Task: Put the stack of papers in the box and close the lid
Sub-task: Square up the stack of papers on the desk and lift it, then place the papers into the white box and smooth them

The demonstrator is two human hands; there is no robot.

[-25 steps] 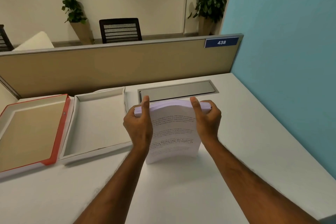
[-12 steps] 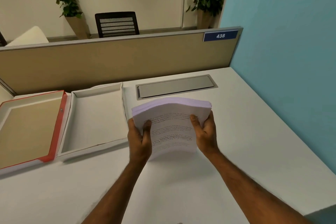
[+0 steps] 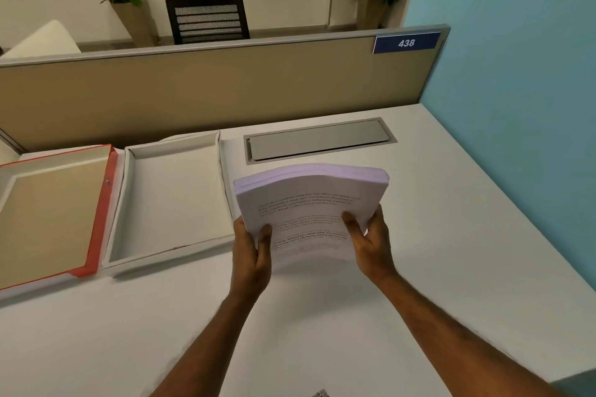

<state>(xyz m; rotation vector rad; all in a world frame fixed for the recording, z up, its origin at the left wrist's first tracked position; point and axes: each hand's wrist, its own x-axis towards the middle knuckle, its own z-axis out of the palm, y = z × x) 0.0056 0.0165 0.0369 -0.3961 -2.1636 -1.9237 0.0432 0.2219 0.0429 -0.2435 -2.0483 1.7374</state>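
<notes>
A thick stack of papers point(image 3: 309, 203) with printed text is held tilted above the white desk, its top edge bowed. My left hand point(image 3: 253, 255) grips its lower left edge, thumb on the front sheet. My right hand point(image 3: 371, 242) grips its lower right edge the same way. Just left of the stack lies the open white box point(image 3: 174, 200), with nothing inside. Its lid point(image 3: 96, 222), red outside and tan inside, lies open flat to the left of the box.
A grey cable hatch point(image 3: 319, 138) is set into the desk point(image 3: 451, 235) behind the stack. A tan partition point(image 3: 209, 87) closes the desk's far side and a blue wall point(image 3: 516, 106) stands on the right. A chair and plants are beyond the partition.
Both hands slid from the stack's top corners down to its lower edges. The stack has lifted off the desk and tilted back a little.
</notes>
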